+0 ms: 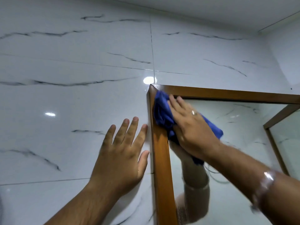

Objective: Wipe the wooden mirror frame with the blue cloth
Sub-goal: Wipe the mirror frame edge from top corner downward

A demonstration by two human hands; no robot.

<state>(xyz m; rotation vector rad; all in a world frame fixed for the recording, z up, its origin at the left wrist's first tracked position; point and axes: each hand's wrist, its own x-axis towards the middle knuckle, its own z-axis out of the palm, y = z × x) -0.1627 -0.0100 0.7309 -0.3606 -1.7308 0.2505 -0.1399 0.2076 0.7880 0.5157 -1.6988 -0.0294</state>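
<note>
The brown wooden mirror frame [162,159] hangs on a tiled wall, its top left corner near the middle of the view. My right hand [191,125] presses the blue cloth [162,109] flat against that corner, where the left and top rails meet. Part of the cloth sticks out behind my knuckles over the glass. My left hand [123,151] lies flat on the wall tile just left of the frame, fingers spread, holding nothing. My arm's reflection shows in the glass under the right hand.
White marble-look wall tiles [73,95] with dark veins surround the mirror. The mirror glass [235,127] reflects another framed pane at the right. The white ceiling [211,7] runs along the top. A clear bangle [266,184] sits on my right wrist.
</note>
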